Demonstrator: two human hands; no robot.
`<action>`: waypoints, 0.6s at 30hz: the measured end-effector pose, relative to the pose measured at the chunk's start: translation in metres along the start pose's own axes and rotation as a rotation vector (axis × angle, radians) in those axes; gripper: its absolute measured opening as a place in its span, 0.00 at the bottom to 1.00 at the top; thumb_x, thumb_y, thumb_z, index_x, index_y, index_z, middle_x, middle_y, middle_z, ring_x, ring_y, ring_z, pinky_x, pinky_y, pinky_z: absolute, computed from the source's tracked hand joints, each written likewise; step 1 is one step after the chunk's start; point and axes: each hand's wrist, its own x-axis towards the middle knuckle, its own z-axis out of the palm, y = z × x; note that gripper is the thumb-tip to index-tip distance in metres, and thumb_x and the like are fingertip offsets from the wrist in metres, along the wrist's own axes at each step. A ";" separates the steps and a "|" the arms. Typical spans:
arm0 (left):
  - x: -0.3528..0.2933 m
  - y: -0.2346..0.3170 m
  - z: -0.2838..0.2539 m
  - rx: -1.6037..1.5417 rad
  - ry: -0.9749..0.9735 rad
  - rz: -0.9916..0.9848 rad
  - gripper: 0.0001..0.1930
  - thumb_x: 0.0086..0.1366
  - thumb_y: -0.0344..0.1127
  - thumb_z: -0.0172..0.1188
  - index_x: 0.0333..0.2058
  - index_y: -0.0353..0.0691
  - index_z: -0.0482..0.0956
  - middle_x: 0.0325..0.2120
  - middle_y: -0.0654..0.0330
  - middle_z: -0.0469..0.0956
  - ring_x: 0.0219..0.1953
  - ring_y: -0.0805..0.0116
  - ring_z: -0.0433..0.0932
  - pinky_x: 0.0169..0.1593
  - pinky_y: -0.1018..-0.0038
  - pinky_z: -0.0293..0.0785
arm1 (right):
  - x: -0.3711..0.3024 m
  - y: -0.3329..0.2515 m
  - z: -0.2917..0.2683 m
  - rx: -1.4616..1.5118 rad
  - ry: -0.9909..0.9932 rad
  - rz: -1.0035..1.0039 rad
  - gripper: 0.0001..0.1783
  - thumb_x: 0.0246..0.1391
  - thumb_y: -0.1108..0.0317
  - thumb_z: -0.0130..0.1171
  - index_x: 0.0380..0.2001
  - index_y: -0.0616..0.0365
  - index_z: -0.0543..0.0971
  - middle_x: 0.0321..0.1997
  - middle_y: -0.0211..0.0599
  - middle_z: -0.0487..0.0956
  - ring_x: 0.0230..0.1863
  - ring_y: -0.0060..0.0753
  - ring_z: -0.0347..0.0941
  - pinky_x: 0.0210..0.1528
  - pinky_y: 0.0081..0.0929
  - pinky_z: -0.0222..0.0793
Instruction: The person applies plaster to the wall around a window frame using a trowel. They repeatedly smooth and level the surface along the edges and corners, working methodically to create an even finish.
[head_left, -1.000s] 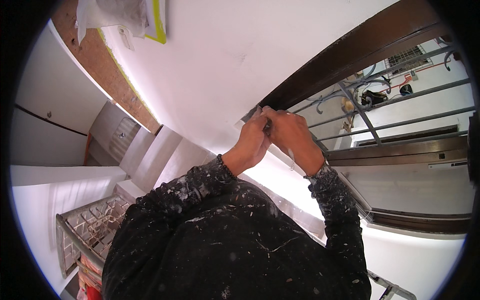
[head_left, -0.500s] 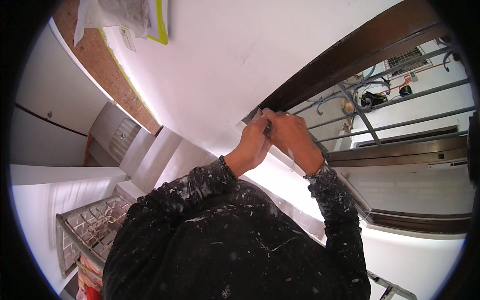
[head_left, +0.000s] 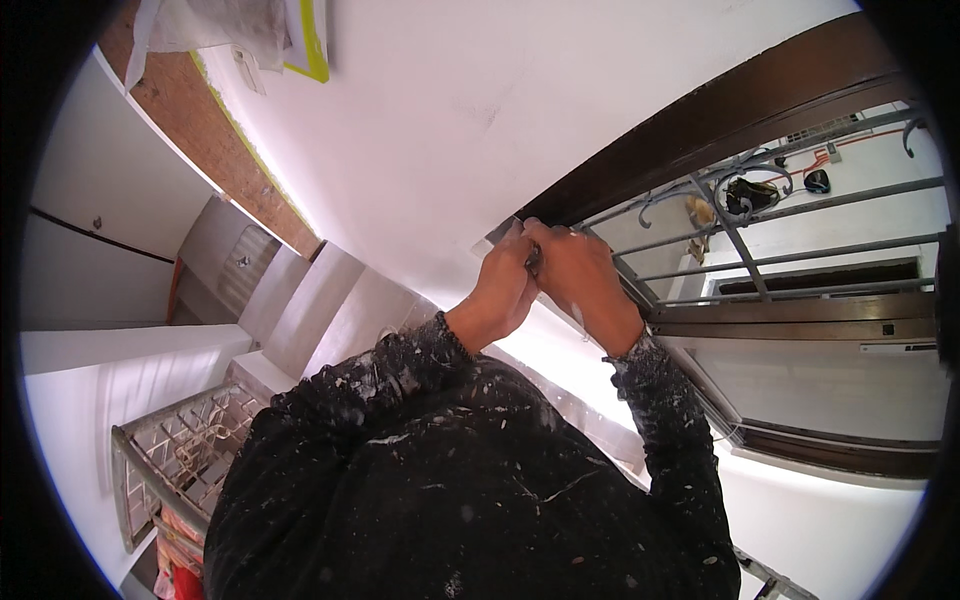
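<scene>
Both hands are together at the lower left corner of the dark brown window frame (head_left: 690, 125), against the white wall (head_left: 420, 130). My left hand (head_left: 497, 290) is closed, with its thumb and fingers up against the other hand. Beside it my right hand (head_left: 578, 275) is curled with its knuckles upward. Between them shows a bit of a dark handle-like piece (head_left: 533, 262), and a flat grey edge (head_left: 503, 230) sticks out past the fingertips at the frame's corner. Most of this flat-edged tool is hidden by my fingers. White paint specks cover both black sleeves.
Right of my hands, grey metal window bars (head_left: 735, 235) cross the opening. A plastic-covered panel with a yellow-green edge (head_left: 315, 50) hangs at the upper left. Grey cabinets (head_left: 110, 180) stand at the left, and a metal wire rack (head_left: 185, 440) at the lower left.
The view has shifted slightly, so the window bars and wall sit a little differently. Both hands stay together at the frame's corner, with hardly any change in grip.
</scene>
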 end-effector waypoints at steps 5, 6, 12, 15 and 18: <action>0.002 0.002 -0.006 0.068 0.040 -0.014 0.15 0.78 0.33 0.44 0.58 0.34 0.68 0.54 0.54 0.73 0.57 0.61 0.74 0.62 0.64 0.71 | 0.003 0.001 0.006 -0.014 0.021 -0.023 0.19 0.51 0.69 0.62 0.47 0.62 0.77 0.36 0.54 0.83 0.41 0.55 0.82 0.43 0.47 0.76; 0.003 0.002 -0.007 0.063 0.036 -0.019 0.15 0.78 0.34 0.44 0.58 0.34 0.68 0.54 0.54 0.73 0.57 0.61 0.74 0.62 0.64 0.71 | 0.003 0.002 0.008 -0.007 0.017 -0.031 0.20 0.51 0.70 0.62 0.48 0.62 0.76 0.36 0.54 0.83 0.41 0.55 0.82 0.43 0.47 0.76; 0.004 0.003 -0.015 0.052 0.082 -0.028 0.15 0.78 0.33 0.44 0.58 0.36 0.68 0.54 0.54 0.73 0.57 0.61 0.74 0.62 0.66 0.71 | 0.007 0.004 0.022 -0.003 0.013 -0.041 0.21 0.51 0.70 0.61 0.50 0.64 0.76 0.35 0.54 0.83 0.41 0.55 0.83 0.44 0.46 0.76; 0.006 0.002 -0.020 0.072 0.090 -0.035 0.15 0.78 0.34 0.44 0.59 0.37 0.68 0.54 0.55 0.73 0.57 0.62 0.74 0.62 0.67 0.71 | 0.008 0.005 0.027 -0.011 0.000 -0.035 0.22 0.52 0.69 0.61 0.51 0.64 0.75 0.35 0.54 0.83 0.41 0.55 0.83 0.44 0.46 0.77; 0.006 0.001 -0.024 0.043 0.057 -0.021 0.15 0.79 0.35 0.44 0.59 0.37 0.68 0.54 0.55 0.74 0.57 0.63 0.74 0.61 0.67 0.72 | 0.007 0.004 0.028 0.001 0.004 -0.050 0.22 0.53 0.68 0.61 0.51 0.64 0.75 0.35 0.54 0.83 0.41 0.55 0.83 0.44 0.46 0.77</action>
